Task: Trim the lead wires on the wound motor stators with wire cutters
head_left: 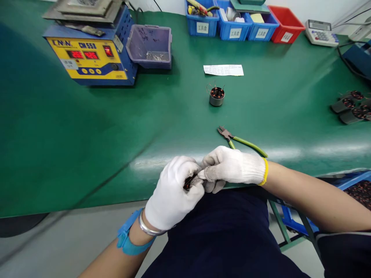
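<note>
My left hand point(175, 193), in a white knit glove, is wrapped round a small motor stator point(188, 183); only a bit of its dark, copper-wound inside shows between the fingers. Close against it, my gloved right hand point(228, 166) pinches thumb and finger together at the stator's edge. What lies in that pinch is hidden. Green-handled diagonal cutters point(226, 134) lie with jaws apart just beyond my right hand. Farther back, another stator point(216, 96) stands upright on the green bench mat point(116, 127), thin wire ends sticking up from it.
A soldering station point(91, 58) and a purple bin point(153, 63) of small metal parts stand back left. Along the back are blue bins point(202, 27), a red bin point(285, 25) and a calculator point(321, 33). A paper slip point(223, 70) lies mid-bench. Several stators point(352, 115) sit far right.
</note>
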Motion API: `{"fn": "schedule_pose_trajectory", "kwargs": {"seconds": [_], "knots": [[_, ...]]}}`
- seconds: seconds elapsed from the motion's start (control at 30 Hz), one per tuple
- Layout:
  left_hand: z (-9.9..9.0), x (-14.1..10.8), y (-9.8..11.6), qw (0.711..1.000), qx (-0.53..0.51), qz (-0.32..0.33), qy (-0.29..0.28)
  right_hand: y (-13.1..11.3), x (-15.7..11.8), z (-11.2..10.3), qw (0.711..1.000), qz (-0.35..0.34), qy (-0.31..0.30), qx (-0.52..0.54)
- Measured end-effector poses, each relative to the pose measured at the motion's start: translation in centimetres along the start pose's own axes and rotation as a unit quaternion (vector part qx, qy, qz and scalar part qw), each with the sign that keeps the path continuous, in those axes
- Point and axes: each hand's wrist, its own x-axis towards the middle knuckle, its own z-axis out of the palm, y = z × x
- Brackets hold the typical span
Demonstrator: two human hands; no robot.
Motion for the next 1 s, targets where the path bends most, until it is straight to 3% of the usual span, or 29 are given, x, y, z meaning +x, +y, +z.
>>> {"fn": "schedule_pose_trajectory", "kwargs": {"seconds": [0.13, 0.23, 0.3, 0.37, 0.43, 0.5, 0.57, 0.67, 0.73, 0.77, 0.9, 1.0], "knots": [[-0.4, -0.2, 0.4, 1.000, -0.002, -0.022, -0.010, -0.2, 0.1, 0.3, 1.000, -0.001, 0.004, -0.008], [-1.3, -0.7, 0.5, 0.997, -0.027, -0.054, -0.054, 0.0, 0.2, 0.6, 1.000, -0.004, 0.020, -0.013], [-2.1, -0.9, 0.3, 0.990, -0.071, -0.058, -0.105, 0.4, 0.2, 0.8, 0.999, -0.025, 0.039, -0.010], [-2.8, -0.7, 0.0, 0.976, -0.172, -0.063, -0.118, 1.1, 0.0, 1.1, 0.996, -0.061, 0.056, -0.014], [-3.4, -0.4, -0.4, 0.936, -0.317, -0.120, -0.090, 1.7, -0.6, 1.5, 0.993, -0.103, 0.064, -0.012], [-4.0, -0.1, -0.7, 0.870, -0.434, -0.222, -0.075, 2.3, -1.4, 1.9, 0.989, -0.132, 0.062, 0.000], [-4.5, 0.0, -0.7, 0.827, -0.451, -0.305, -0.140, 2.9, -2.2, 2.3, 0.988, -0.146, 0.054, 0.010], [-5.0, -0.3, -0.1, 0.815, -0.379, -0.335, -0.282, 3.8, -3.1, 3.0, 0.989, -0.139, 0.043, 0.018], [-5.0, -0.6, 0.8, 0.824, -0.345, -0.324, -0.311, 4.4, -3.3, 3.3, 0.990, -0.126, 0.037, 0.042], [-5.0, -0.7, 1.2, 0.840, -0.331, -0.308, -0.300, 4.6, -3.4, 3.5, 0.990, -0.122, 0.034, 0.055], [-4.8, -1.7, 2.6, 0.955, -0.204, -0.140, -0.163, 5.5, -3.7, 3.9, 0.985, -0.129, 0.033, 0.114], [-5.5, -3.1, 2.5, 0.989, -0.094, -0.035, -0.109, 6.0, -3.5, 3.7, 0.975, -0.146, 0.028, 0.163]]}}
